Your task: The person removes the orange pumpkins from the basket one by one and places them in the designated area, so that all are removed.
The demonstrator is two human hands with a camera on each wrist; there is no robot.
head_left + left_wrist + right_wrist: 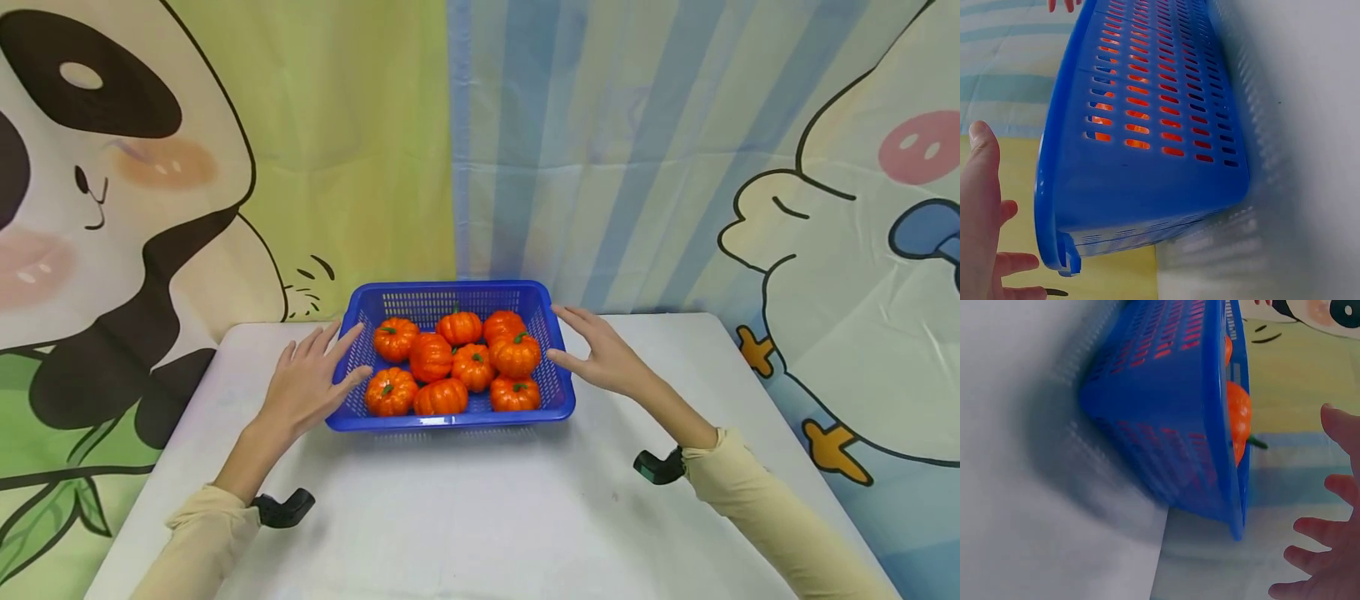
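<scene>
A blue plastic basket [450, 422] with slotted walls stands on the white table and holds several small orange pumpkins [440, 397] with green stems. My left hand [309, 379] hovers at the basket's left side, fingers spread and thumb reaching over the rim. On the other side, my right hand [603, 354] is held with straight fingers just off the right rim. Neither hand holds anything. In the left wrist view, the left hand's fingers [1015, 262] show beside the basket's corner. The right wrist view has one pumpkin [1239, 419] rising above the rim.
The white table [450, 517] reaches back to a printed curtain [390, 167] with a panda on the left and a white cartoon animal on the right. Each wrist wears a small black camera, one near the left sleeve [198, 533], one near the right sleeve [772, 508].
</scene>
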